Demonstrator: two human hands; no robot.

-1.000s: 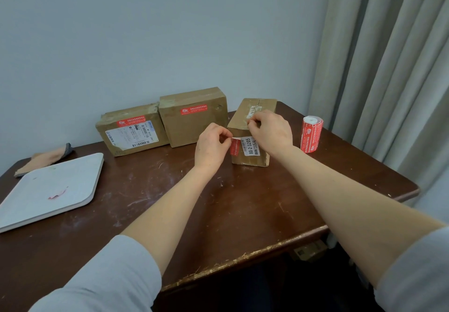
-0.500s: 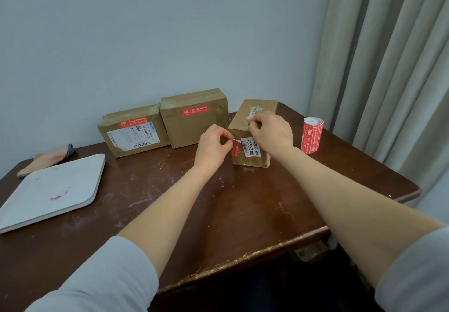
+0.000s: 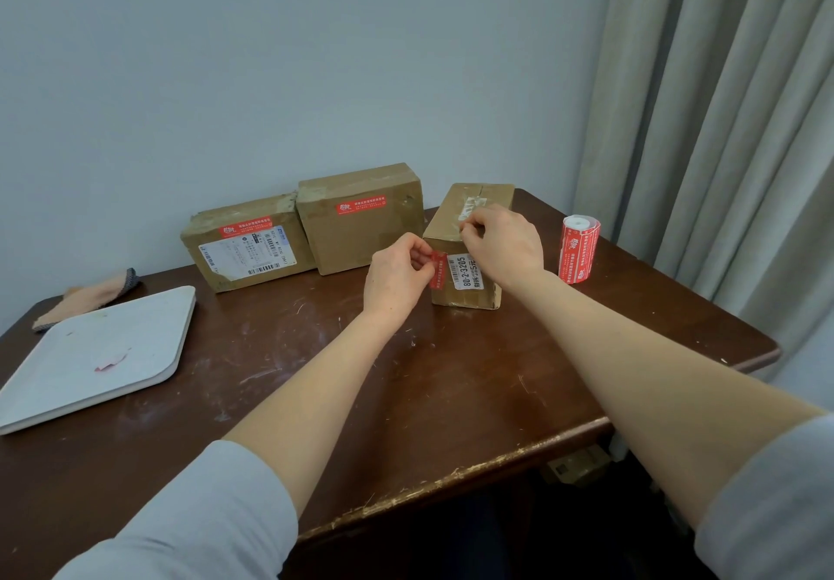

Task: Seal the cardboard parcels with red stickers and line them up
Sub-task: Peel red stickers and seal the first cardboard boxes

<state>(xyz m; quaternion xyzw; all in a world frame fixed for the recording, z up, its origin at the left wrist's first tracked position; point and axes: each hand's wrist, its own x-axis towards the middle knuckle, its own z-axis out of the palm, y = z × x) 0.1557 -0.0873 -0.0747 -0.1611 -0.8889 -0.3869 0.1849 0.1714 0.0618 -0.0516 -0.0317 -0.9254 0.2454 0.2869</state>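
The unsealed cardboard parcel [image 3: 467,284] stood right of the bench's middle, its long axis running away from the person toward the wall and its narrow end facing the camera. That end carried a white label printed 80-2-3205. A red sticker [image 3: 437,269] hung beside the label at the end's left edge, its long axis upright. Two sealed parcels sat to the left against the wall, touching each other: the left parcel [image 3: 246,245] lay lower and wider, with a red sticker and a shipping label on its face, and the middle parcel [image 3: 361,218] showed one red sticker lying level near its top. A roll of red stickers [image 3: 578,250] stood upright near the right of the unsealed parcel, apart from it.

The bench [image 3: 406,399] was dark brown wood, scratched, with its near edge chipped. A white tray [image 3: 149,308] lay at its left with a pink scrap [image 3: 110,360] on it, and a folded cloth [image 3: 90,297] lay behind the tray. A pale wall [image 3: 271,60] rose behind, with grey curtains [image 3: 722,105] on the right.

The left hand [image 3: 397,275] pinched the red sticker between thumb and curled fingers. The right hand [image 3: 503,243] rested on the parcel's top near edge with its fingers curled; whether they gripped anything could not be told.
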